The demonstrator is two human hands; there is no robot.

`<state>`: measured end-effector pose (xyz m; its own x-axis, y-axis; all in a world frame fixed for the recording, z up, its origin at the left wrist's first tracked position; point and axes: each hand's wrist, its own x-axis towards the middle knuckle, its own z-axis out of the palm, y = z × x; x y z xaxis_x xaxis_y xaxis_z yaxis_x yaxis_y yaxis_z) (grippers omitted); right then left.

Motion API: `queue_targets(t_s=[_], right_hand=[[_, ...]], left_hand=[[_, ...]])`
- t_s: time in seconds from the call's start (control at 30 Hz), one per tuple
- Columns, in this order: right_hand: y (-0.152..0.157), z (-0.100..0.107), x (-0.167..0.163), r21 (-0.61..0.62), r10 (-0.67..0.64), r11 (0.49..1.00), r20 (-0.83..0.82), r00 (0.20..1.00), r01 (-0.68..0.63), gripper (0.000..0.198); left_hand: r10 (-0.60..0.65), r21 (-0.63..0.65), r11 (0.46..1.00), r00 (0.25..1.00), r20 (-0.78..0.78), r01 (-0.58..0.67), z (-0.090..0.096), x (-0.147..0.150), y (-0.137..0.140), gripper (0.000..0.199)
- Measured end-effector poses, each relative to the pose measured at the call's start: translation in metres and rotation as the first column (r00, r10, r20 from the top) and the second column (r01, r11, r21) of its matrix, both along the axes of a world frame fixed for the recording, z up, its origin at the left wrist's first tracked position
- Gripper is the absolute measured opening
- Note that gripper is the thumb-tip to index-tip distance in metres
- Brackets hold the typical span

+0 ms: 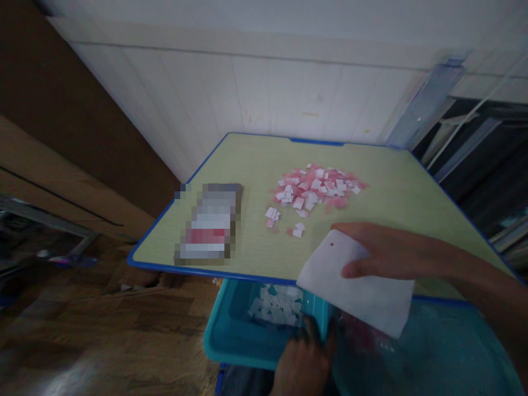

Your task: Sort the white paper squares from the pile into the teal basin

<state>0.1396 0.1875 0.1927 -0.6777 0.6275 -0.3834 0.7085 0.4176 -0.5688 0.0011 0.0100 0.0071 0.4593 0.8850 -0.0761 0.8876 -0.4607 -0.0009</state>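
My right hand (367,250) pinches a stiff white sheet (363,289) with a small hole near one corner. The sheet hangs over the table's front edge, between the table and the containers below. At the bottom, my left hand (303,360) is at the right rim of a teal basin (243,357), its fingers inside and its thumb on the outer side; they are partly blurred. Small white pieces (278,305) lie in this basin. On the table, a heap of small white and pink squares (317,187) spreads out, with small clusters (272,214) nearer to me.
The pale table (247,159) has a blue edge and stands against a white wall. A pixelated flat object (210,225) lies on its left side. A larger teal container (429,346) with something reddish sits at lower right. Dark frames lean at the right.
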Motion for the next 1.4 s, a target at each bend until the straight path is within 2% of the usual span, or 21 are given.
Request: queue_targets(t_s=[0.07,0.13,0.23,0.3,0.4,0.5,0.67,0.83,0.93,1.13,1.27,1.4], right_hand=[[0.009,0.009,0.007,0.123,0.002,0.992,-0.023,1.000,0.001,0.020],[0.018,0.015,0.011,0.317,0.003,0.948,-0.004,1.000,-0.002,0.019],[0.023,0.012,0.007,0.591,-0.018,0.805,0.112,0.994,-0.052,0.025],[0.022,0.004,0.000,0.674,-0.021,0.727,0.206,0.978,-0.127,0.032],[0.018,-0.006,-0.008,0.695,0.049,0.678,0.282,0.958,-0.239,0.038],[0.012,-0.010,-0.007,0.708,0.132,0.648,0.260,0.956,-0.282,0.038],[0.002,-0.004,0.002,0.667,0.277,0.648,0.242,0.930,-0.367,0.036],[-0.001,0.002,0.002,0.750,0.254,0.565,0.239,0.937,-0.345,0.036],[-0.001,-0.002,-0.002,0.760,0.271,0.539,0.250,0.930,-0.362,0.033],[-0.006,-0.011,-0.010,0.755,0.315,0.530,0.249,0.916,-0.387,0.034],[-0.007,-0.009,-0.002,0.758,0.298,0.522,0.267,0.917,-0.390,0.041],[-0.009,-0.009,0.015,0.730,0.222,0.573,0.301,0.927,-0.374,0.040]], left_hand=[[0.001,0.020,1.000,1.000,0.010,-0.001,-0.003,-0.001,-0.001,0.052],[0.005,0.026,1.000,1.000,0.019,-0.005,-0.005,-0.001,-0.002,0.047],[0.003,0.028,1.000,0.999,0.044,-0.005,-0.006,-0.001,-0.002,0.044],[0.008,0.030,1.000,0.998,0.056,-0.009,-0.007,0.000,0.000,0.044],[0.013,0.024,1.000,0.998,0.059,-0.015,-0.008,0.000,0.001,0.044],[0.008,0.004,1.000,0.998,0.065,-0.008,-0.009,0.000,0.001,0.046],[0.025,0.022,0.999,0.997,0.072,-0.026,-0.013,0.002,-0.002,0.047],[0.058,0.135,0.988,0.994,0.093,-0.070,-0.015,0.005,-0.003,0.044],[0.092,0.183,0.977,0.992,0.087,-0.106,-0.015,0.006,-0.003,0.042],[0.041,0.221,0.973,0.991,0.126,-0.068,-0.019,0.005,-0.002,0.043],[0.047,0.147,0.987,0.992,0.118,-0.064,-0.015,0.003,-0.001,0.044],[0.035,0.052,0.998,0.993,0.110,-0.041,-0.010,0.002,0.000,0.046]])
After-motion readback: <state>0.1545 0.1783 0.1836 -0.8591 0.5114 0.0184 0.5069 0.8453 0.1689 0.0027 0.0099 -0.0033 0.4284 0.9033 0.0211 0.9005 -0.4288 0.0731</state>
